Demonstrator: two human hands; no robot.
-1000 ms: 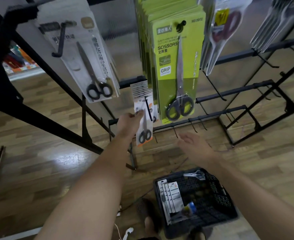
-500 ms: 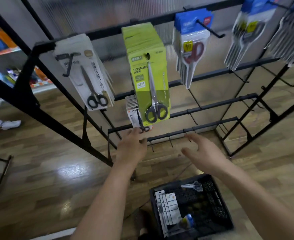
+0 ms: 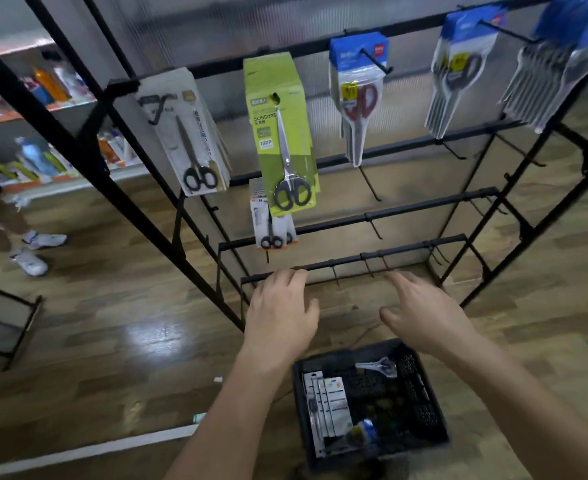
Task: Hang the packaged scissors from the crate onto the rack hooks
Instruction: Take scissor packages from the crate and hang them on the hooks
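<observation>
Left hand (image 3: 280, 313) has let go of the small pack (image 3: 271, 230) and dropped below it; that pack now hangs on a middle hook of the rack (image 3: 424, 206), partly behind the green pack (image 3: 278, 133). Other packs hang along the top rail: a white stack to the left, blue ones to the right. On the floor below the hands sits the crate (image 3: 420, 393), holding a stack of white packs (image 3: 327, 407) at its left side and one clear-wrapped pair (image 3: 379, 367) near its far edge. Left fingers are loosely bent and hold nothing, their tips at the lowest rail. Right hand (image 3: 424, 317) hovers above the crate, fingers spread and relaxed, empty.
</observation>
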